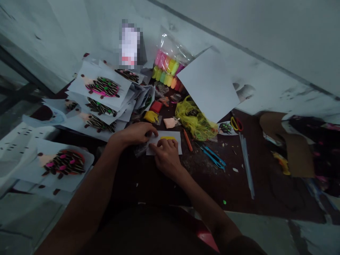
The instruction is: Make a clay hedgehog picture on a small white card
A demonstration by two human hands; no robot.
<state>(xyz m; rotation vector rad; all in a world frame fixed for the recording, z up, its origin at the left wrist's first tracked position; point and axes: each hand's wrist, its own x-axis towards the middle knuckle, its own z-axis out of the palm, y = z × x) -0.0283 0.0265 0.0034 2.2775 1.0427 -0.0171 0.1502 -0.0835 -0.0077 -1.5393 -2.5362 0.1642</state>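
Observation:
A small white sheet of paper (178, 147) lies on the dark table with a flat yellow patch, apparently modelling clay (166, 137), near its top edge. My right hand (168, 156) rests on the sheet, fingertips at the lower edge of the yellow patch, thumb out to the left. At the sheet's left edge is my left hand (138, 134), its fingers bent and apart, with the fingertips near the upper left corner. Above the sheet lie a pale pink lump of clay (170, 123), a yellow packet (152, 116) and a red packet (156, 106).
Paper hedgehog pictures (102, 86) are stacked at the left. Right of my hands are an orange stick (187, 140), a blue cutter (214, 157), scissors (236, 124), clear sticks (247, 164) and a yellow plastic bag (196, 120). A bag of coloured clay (168, 67) leans on the wall.

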